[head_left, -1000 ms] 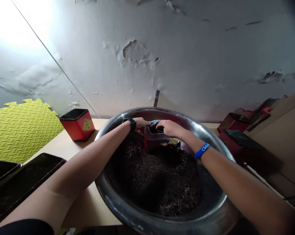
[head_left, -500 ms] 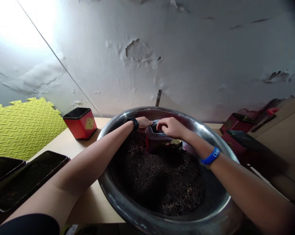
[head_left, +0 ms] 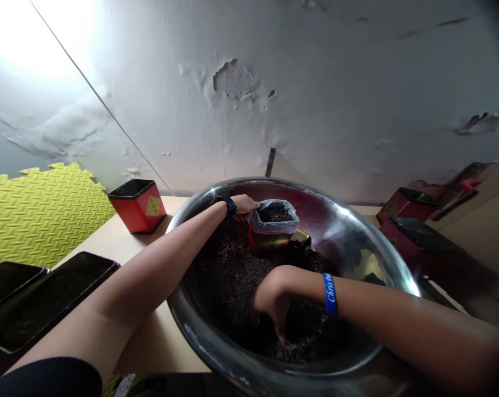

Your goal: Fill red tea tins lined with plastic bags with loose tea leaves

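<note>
A wide metal basin (head_left: 183,325) holds a heap of dark loose tea leaves (head_left: 236,275). Toward its back stands a red tin (head_left: 266,242), lined with a clear plastic bag (head_left: 290,223) folded over the rim and filled with leaves. My left hand (head_left: 246,204), a black watch at its wrist, is closed on the tin's left rim and the bag edge. My right hand (head_left: 276,300), with a blue wristband, reaches down into the leaves at the near side; its fingers are bent and apart, their tips partly buried. Whether leaves are in its grasp cannot be seen.
A red tin (head_left: 139,207) stands left of the basin, with dark trays (head_left: 67,298) nearer me. A yellow foam mat (head_left: 38,215) leans behind. More red tins (head_left: 410,207) are at right, beside cardboard (head_left: 476,220). The wall is close behind.
My right hand has left the mouth of the bag and moved down and nearer into the leaves. The left hand stays on the tin's rim, and the filled bag now shows.
</note>
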### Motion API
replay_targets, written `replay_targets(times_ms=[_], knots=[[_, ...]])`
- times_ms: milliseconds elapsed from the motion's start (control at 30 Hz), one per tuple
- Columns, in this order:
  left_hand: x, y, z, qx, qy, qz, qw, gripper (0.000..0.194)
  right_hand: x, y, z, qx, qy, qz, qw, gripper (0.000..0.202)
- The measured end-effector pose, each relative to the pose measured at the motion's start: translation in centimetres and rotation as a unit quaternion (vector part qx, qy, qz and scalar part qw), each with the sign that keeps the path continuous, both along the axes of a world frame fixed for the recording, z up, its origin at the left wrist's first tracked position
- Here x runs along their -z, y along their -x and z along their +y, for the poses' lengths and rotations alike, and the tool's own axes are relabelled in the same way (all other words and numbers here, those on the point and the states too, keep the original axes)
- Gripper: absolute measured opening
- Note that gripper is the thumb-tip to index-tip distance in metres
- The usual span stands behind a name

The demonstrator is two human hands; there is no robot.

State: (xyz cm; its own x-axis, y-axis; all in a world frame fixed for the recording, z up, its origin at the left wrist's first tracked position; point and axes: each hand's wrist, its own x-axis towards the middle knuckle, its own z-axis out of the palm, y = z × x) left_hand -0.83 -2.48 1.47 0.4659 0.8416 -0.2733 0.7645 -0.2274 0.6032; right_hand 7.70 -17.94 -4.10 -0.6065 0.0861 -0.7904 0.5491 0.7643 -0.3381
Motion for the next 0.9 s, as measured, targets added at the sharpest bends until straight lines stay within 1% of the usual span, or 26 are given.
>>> replay_targets(times_ms=[67, 133, 233, 300, 367, 433, 500, 533, 567, 633, 667, 700, 733, 800, 833, 900], knots=[[0.0, 0.0, 0.0, -0.004, 0.0, 0.002, 1.0, 0.043, -0.1, -0.3, 0.2, -0.003, 0.003, 0.028, 1.0, 0.044], [0.0, 0.0, 0.1, -0.005, 0.001, -0.005, 1.0, 0.043, -0.3, -0.6, 0.6, 0.009, 0.021, 0.06, 0.998, 0.031], [0.1, 0.1, 0.0, -0.007, -0.001, -0.021, 1.0, 0.042, -1.5, -1.1, 1.4, 0.05, 0.045, 0.105, 0.992, 0.028], [0.1, 0.1, 0.0, -0.012, -0.003, -0.026, 1.0, 0.04, -3.0, -1.6, 1.9, 0.085, 0.024, 0.168, 0.982, 0.03], [0.1, 0.0, 0.0, -0.015, -0.004, -0.027, 1.0, 0.04, -4.9, -2.3, 2.4, 0.118, -0.014, 0.255, 0.96, 0.028], [0.0, 0.0, -0.1, -0.019, -0.005, -0.03, 0.999, 0.039, -6.9, -3.2, 2.8, 0.153, -0.066, 0.329, 0.929, 0.025], [-0.1, 0.1, -0.2, -0.02, -0.004, -0.037, 0.999, 0.037, -8.3, -4.4, 3.4, 0.199, -0.127, 0.381, 0.894, 0.021], [-0.2, 0.1, -0.3, -0.017, -0.003, -0.043, 0.999, 0.036, -8.6, -5.0, 3.9, 0.231, -0.163, 0.403, 0.87, 0.021], [-0.2, 0.1, -0.3, -0.013, 0.0, -0.049, 0.999, 0.035, -8.7, -5.5, 4.4, 0.268, -0.205, 0.425, 0.84, 0.021], [-0.2, 0.1, -0.3, -0.009, 0.006, -0.064, 0.998, 0.033, -8.1, -6.5, 5.5, 0.347, -0.31, 0.459, 0.757, 0.024], [-0.2, 0.2, -0.3, -0.013, 0.009, -0.069, 0.997, 0.032, -7.7, -6.9, 6.1, 0.374, -0.359, 0.463, 0.719, 0.027], [-0.1, 0.2, -0.2, -0.021, 0.011, -0.075, 0.997, 0.031, -7.2, -7.2, 6.6, 0.386, -0.395, 0.456, 0.698, 0.029], [0.0, 0.2, -0.2, -0.028, 0.013, -0.081, 0.996, 0.031, -6.7, -7.6, 7.1, 0.384, -0.415, 0.442, 0.696, 0.032], [0.1, 0.3, -0.1, -0.033, 0.015, -0.09, 0.995, 0.03, -6.3, -8.2, 7.7, 0.367, -0.419, 0.41, 0.722, 0.039], [0.2, 0.3, -0.1, -0.031, 0.016, -0.091, 0.995, 0.031, -6.3, -8.6, 7.8, 0.364, -0.424, 0.4, 0.726, 0.043], [0.2, 0.3, 0.0, -0.027, 0.015, -0.091, 0.995, 0.031, -6.6, -9.2, 7.9, 0.376, -0.461, 0.384, 0.706, 0.049]])
